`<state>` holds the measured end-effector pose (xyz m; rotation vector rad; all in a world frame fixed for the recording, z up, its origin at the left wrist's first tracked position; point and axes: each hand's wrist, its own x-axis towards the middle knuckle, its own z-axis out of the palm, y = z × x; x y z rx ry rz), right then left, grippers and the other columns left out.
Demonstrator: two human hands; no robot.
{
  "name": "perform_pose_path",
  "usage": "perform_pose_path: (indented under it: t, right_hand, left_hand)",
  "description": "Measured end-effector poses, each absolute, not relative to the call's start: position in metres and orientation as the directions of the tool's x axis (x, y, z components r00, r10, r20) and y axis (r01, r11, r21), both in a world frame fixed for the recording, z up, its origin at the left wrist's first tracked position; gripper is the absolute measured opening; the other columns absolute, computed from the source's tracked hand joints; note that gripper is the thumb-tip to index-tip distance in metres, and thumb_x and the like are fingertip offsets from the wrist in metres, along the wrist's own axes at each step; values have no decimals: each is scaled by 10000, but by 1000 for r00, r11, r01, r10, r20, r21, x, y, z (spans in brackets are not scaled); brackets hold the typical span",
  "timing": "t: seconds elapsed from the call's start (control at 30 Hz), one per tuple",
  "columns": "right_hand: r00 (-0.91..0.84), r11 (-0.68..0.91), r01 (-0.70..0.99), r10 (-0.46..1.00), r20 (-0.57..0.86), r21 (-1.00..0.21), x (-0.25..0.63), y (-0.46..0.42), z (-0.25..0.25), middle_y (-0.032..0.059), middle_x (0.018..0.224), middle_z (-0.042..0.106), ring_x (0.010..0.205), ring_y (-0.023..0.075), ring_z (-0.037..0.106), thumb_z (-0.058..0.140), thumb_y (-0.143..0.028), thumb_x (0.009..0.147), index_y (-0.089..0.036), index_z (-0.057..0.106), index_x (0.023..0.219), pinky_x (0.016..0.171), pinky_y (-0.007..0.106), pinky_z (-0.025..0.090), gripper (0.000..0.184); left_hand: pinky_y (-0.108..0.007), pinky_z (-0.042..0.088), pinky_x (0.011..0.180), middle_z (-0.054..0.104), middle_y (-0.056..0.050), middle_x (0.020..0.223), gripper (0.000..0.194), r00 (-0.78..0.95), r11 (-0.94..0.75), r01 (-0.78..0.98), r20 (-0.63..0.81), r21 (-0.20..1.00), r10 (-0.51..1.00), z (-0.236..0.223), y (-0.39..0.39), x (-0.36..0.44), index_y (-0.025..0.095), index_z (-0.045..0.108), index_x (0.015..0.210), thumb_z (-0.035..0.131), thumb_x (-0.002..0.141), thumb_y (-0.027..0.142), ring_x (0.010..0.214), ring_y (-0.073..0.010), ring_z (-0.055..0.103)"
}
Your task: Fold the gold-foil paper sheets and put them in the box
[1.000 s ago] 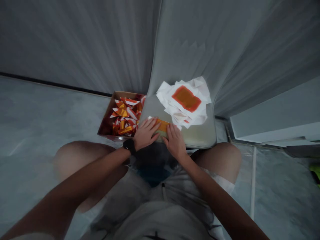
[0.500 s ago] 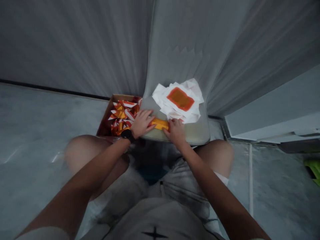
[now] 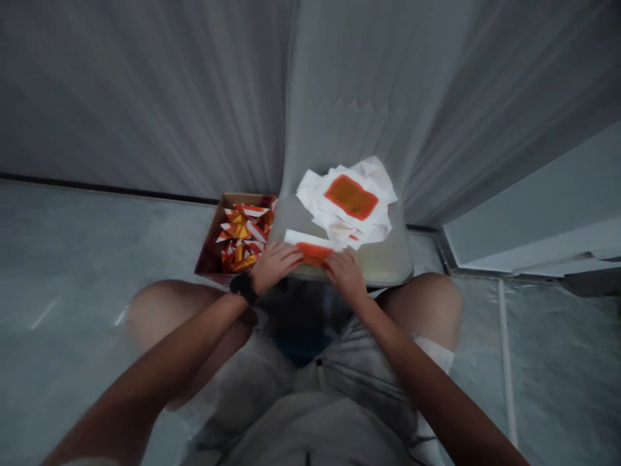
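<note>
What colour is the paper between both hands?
The paper is orange-red and white; head view.

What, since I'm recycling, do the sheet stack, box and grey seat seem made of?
Sheet stack: probably matte paper, by its crisp corners and creases; the orange centre may be print or film.
Box: likely red-coated cardboard, by its thin brown rim.
Grey seat: perhaps smooth vinyl or coated fabric, with a seamed edge; dim light leaves it open.

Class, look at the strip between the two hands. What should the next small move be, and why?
Probably, the left hand and right hand should together roll the strip a little farther forward: they are at its opposite ends, and its white edge extends beyond the orange part, seemingly not yet rolled in.
</note>
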<state>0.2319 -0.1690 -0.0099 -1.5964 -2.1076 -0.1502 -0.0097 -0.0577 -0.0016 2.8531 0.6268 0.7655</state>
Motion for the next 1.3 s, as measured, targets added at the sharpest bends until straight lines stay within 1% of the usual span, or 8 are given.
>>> perform_pose_path:
  t: [0.23, 0.33, 0.57, 0.7, 0.83, 0.97, 1.13, 1.3]
  right_hand:
    - [-73, 225, 858, 943, 324, -462, 235, -166, -2, 67, 1021, 773, 974, 218, 668, 592, -404, 1023, -228, 772, 1059, 975, 387, 442, 254]
    - [-88, 210, 837, 963, 255, -505, 239, -155, 9, 68, 935, 777, 906, 218, 681, 593, -431, 1020, -222, 793, 1001, 912, 373, 462, 290]
    - [-280, 404, 798, 906, 319, -448, 248, -169, -2, 64, 1143, 759, 1077, 232, 662, 588, -377, 1027, -256, 790, 1065, 969, 405, 493, 238]
    - [-228, 345, 850, 922, 313, -398, 244, -171, -6, 80, 1113, 748, 1057, 225, 636, 500, -349, 1066, -205, 758, 1067, 951, 379, 467, 295]
    - [-146, 204, 948, 960, 237, -244, 238, -150, -1, 90, 966, 729, 937, 236, 599, 489, -357, 1066, -190, 731, 962, 886, 383, 401, 312]
    - [-132, 165, 977, 966, 221, -134, 234, -137, -3, 119, 1047, 713, 1020, 268, 564, 578, -343, 1018, -183, 716, 1028, 908, 397, 373, 212]
    - [-60, 120, 975, 953, 298, -188, 229, -152, -14, 140, 1152, 709, 1117, 278, 577, 485, -228, 1033, -187, 705, 1167, 1051, 478, 384, 261]
    - [-139, 262, 920, 914, 382, -292, 205, -172, -19, 122, 1464, 602, 1436, 246, 454, 354, -178, 1042, -188, 564, 1457, 1254, 527, 275, 465]
  left_hand:
    - [-390, 477, 948, 744, -93, 1128, 302, 800, -870, 360, 369, 337, 473, -8, -63, -4, 210, 714, 1198, 474, 1052, 320, 1049, -225, 656]
    - [-383, 471, 933, 752, -87, 1075, 297, 795, -859, 357, 364, 367, 485, 1, -55, 2, 206, 741, 1147, 482, 1045, 311, 996, -216, 667]
    - [-338, 489, 954, 753, -48, 1127, 258, 908, -848, 160, 262, 505, 327, 16, -40, -8, 242, 786, 1036, 589, 1008, 407, 1058, -198, 671]
    - [-342, 500, 945, 752, -55, 1103, 265, 895, -849, 188, 270, 493, 355, 12, -40, -8, 221, 772, 1036, 565, 1023, 385, 1047, -195, 670]
    - [-402, 503, 949, 739, -84, 1148, 255, 828, -867, 343, 319, 360, 460, 8, -45, -2, 217, 736, 1161, 564, 1020, 341, 1064, -228, 661]
    - [-473, 473, 1054, 714, -87, 1270, 305, 822, -900, 381, 368, 210, 434, 2, -62, 2, 247, 689, 1284, 559, 1008, 246, 1212, -262, 616]
    - [-464, 385, 1217, 650, -92, 1418, 405, 839, -902, 357, 342, 242, 424, -12, -94, 3, 212, 621, 1400, 516, 1009, 215, 1381, -253, 546]
    - [-532, 253, 1287, 505, -126, 1565, 534, 839, -875, 389, 282, 287, 466, -22, -104, -2, 200, 498, 1529, 531, 1005, 300, 1520, -295, 380]
